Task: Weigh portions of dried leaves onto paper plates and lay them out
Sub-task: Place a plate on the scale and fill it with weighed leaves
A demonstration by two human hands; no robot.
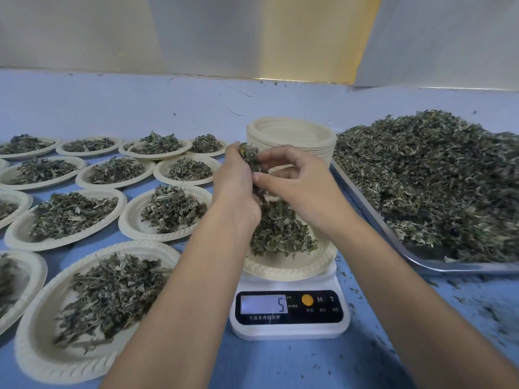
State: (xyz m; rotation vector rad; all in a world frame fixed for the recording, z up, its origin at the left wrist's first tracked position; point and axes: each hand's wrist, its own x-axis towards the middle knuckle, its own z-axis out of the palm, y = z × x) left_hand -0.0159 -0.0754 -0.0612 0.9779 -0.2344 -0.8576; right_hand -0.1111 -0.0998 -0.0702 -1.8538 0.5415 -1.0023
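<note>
Leaves [280,234] lie in a loose grey-green heap on a paper plate [286,269] just below the centre of the frame. The plate rests on a white kitchen scale [289,329], and the display [264,304] reads 5.

Directly above that plate, both hands meet at the centre of the frame around a clump [250,155] of the same leaves. The left hand [236,181] has its fingers curled round the clump. The right hand [297,181] pinches the clump's lower part between thumb and fingertips, with the other fingers bent.

Behind the hands stands a stack [292,136] of unused plates. A metal tray [365,209] just beside it fills the right of the frame and carries a large pile [435,178] of loose leaves.

Filled plates [70,214] cover the left half of the frame in rows, close together, with some rims touching or overlapping. Each holds its own small heap.

Everything sits on a blue table [280,366]. Leaf crumbs [460,301] are scattered at the lower right, in front of the tray. A pale wall [196,37] runs across the top of the frame.
</note>
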